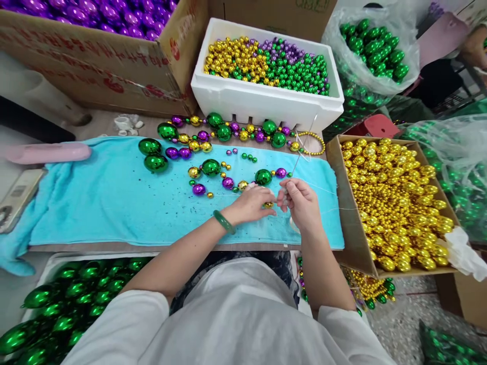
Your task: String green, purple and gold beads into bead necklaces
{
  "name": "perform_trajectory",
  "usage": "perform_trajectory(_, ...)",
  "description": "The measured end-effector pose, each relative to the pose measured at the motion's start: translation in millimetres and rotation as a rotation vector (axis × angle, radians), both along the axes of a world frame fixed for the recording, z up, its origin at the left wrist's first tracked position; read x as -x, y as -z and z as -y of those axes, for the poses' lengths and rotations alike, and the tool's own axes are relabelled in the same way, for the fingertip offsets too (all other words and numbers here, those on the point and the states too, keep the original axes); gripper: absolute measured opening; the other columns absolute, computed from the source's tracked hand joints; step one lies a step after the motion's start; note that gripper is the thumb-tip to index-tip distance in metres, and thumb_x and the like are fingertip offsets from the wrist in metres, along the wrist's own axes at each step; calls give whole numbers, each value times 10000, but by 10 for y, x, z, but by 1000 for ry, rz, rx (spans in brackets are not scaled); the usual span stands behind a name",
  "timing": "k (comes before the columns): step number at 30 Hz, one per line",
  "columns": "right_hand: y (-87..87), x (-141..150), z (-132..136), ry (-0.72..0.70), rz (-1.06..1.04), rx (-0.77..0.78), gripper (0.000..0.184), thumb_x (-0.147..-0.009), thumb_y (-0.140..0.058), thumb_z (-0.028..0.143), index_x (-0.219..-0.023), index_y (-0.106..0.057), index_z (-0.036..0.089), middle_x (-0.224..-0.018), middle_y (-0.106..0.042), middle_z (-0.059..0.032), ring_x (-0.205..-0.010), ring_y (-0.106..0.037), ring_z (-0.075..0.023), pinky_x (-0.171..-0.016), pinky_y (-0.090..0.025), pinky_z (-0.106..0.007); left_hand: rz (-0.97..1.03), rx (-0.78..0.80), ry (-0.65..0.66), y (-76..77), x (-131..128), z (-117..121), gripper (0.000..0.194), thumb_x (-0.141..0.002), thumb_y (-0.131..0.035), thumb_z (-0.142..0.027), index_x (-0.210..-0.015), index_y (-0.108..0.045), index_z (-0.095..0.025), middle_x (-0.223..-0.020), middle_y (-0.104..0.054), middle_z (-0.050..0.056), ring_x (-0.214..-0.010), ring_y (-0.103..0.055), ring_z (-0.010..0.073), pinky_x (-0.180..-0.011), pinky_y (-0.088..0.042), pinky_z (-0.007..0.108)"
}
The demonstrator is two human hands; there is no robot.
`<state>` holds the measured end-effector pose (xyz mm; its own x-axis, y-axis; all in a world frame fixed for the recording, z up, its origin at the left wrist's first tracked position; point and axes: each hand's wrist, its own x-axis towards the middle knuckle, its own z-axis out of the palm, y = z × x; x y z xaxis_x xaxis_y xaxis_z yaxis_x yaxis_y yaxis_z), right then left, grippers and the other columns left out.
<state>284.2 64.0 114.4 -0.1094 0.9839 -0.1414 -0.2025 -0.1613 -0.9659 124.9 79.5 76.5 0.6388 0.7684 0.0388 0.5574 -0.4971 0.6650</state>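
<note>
My right hand [302,203] is closed, with thumb and fingers pinching a long thin needle [302,147] that points up and away. Close beside it, my left hand [253,205] is bent over the towel, a shiny gold bead [268,205] between its thumb and fingers. Just beyond the hands runs a strand of beads, with a large green bead [263,176] and a purple bead [280,173]. It curves left to another green bead [211,167]. Thin pale thread [344,208] trails to the right. My fingers hide part of the strand.
Everything lies on a turquoise towel [114,203]. A finished-looking bead necklace [243,135] stretches behind, near a white foam box [266,99]. A carton of gold beads [353,218] stands right, a carton of purple beads [114,76] back left. Green beads [68,304] fill a container lower left.
</note>
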Motion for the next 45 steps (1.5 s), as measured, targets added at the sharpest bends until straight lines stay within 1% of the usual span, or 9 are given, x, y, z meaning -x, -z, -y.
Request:
perform_trajectory(4,-311,-87,142,66,15,-144,172,-869,-638,352,-865,-660,181,-524,-498,52,-439,-472,-67,-375,-313,-169,-223,-131,-18,14,-8,100,125,-869,-585,-261,-902,-689,-200,-1000,-679,54,-1029,-573,245,-987,-331,447)
perform_trajectory(11,-748,-542,138,446,-82,-435,131,-784,-721,254,-741,-676,138,-472,-447,47,-378,-372,-61,-326,-279,-179,-446,-257,-62,-66,410,346,164,-906,-495,-223,-868,-645,-168,-877,-646,67,-882,-588,230,-878,-373,414)
perform_trajectory(17,-499,-675,29,499,-75,-295,176,-745,-750,308,-732,-673,151,-465,-448,50,-379,-375,-65,-337,-287,-185,-718,-316,-146,-115,927,430,170,-887,-469,-102,-870,-633,-145,-826,-632,101,-803,-605,251,-783,-383,415)
perform_trajectory(22,-196,-699,-71,506,-48,-197,160,-753,-741,304,-765,-672,160,-483,-422,58,-411,-354,-59,-354,-267,-175,-822,-298,-158,24,1238,453,228,-882,-610,-302,-1021,-626,-122,-912,-634,123,-887,-599,285,-826,-397,422)
perform_trajectory(26,-50,-666,-148,426,18,-99,186,-729,-747,289,-822,-665,151,-508,-437,56,-455,-404,-68,-387,-303,-176,-697,-346,-136,98,1282,456,493,-871,-589,-510,-1199,-573,-143,-1030,-626,114,-977,-563,279,-893,-395,422)
perform_trajectory(29,-5,-595,-189,382,56,-54,228,-702,-735,268,-881,-645,158,-528,-484,50,-478,-458,-89,-404,-335,-191,-547,-349,-169,24,1211,339,433,-934,-484,-496,-1175,-593,-153,-1069,-629,110,-999,-548,257,-883,-411,399)
perform_trajectory(39,156,-294,-120,263,43,-17,179,-790,-664,292,-910,-584,185,-575,-531,47,-490,-505,-93,-415,-336,-193,-297,-292,-272,-184,577,-891,217,-920,-499,-185,-1013,-690,-138,-1020,-675,122,-1013,-549,254,-905,-439,410)
perform_trajectory(42,183,-322,-71,264,36,2,174,-786,-680,306,-885,-604,184,-573,-535,40,-493,-504,-93,-418,-343,-193,143,-150,-258,-502,270,-731,183,-923,-534,-247,-927,-698,-164,-966,-706,75,-936,-608,195,-899,-475,377)
perform_trajectory(45,187,-395,-59,299,44,31,192,-745,-722,328,-836,-629,187,-560,-544,29,-471,-490,-97,-404,-343,-202,565,122,-129,-946,0,-249,339,-961,-460,-414,-947,-699,-174,-940,-712,85,-874,-650,166,-802,-537,332)
